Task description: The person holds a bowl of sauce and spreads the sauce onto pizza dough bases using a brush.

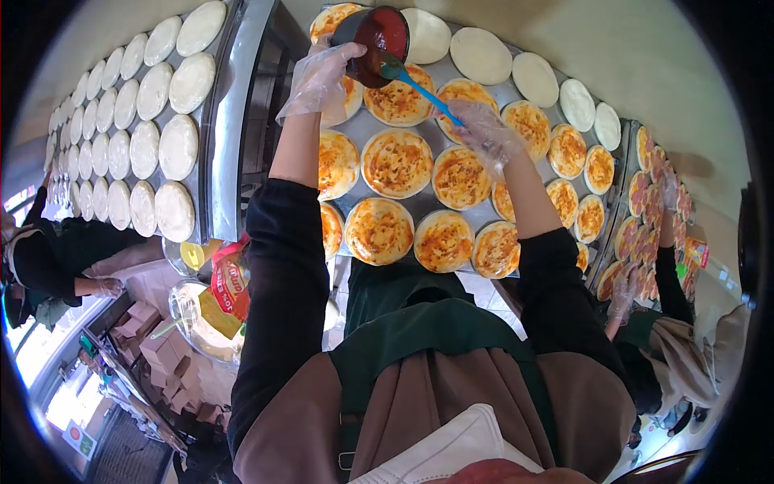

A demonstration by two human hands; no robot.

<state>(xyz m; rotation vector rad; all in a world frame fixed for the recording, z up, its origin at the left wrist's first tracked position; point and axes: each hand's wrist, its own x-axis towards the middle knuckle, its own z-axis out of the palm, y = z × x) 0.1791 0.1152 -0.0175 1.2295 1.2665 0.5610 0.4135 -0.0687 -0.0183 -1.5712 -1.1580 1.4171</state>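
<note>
My left hand (324, 74), in a clear plastic glove, grips a dark bowl (348, 39) tilted toward me, with red sauce (384, 36) inside. In my gloved right hand (484, 133) is a blue spatula (431, 98); its darker head lies at the bowl's lower rim. Below both hands, rows of round dough bases (397, 164) carry orange-red sauce and pale bits on a metal tray (415, 139). Along the far edge several plain dough rounds (481, 56) have no sauce on them.
At the left, another metal tray holds rows of plain dough rounds (177, 147). Below it stand a clear bowl (211, 343) and a red package (230, 282). Gloved co-workers' hands (622, 298) are over topped rounds (629, 238) at the right. Cardboard boxes (165, 351) lie lower left.
</note>
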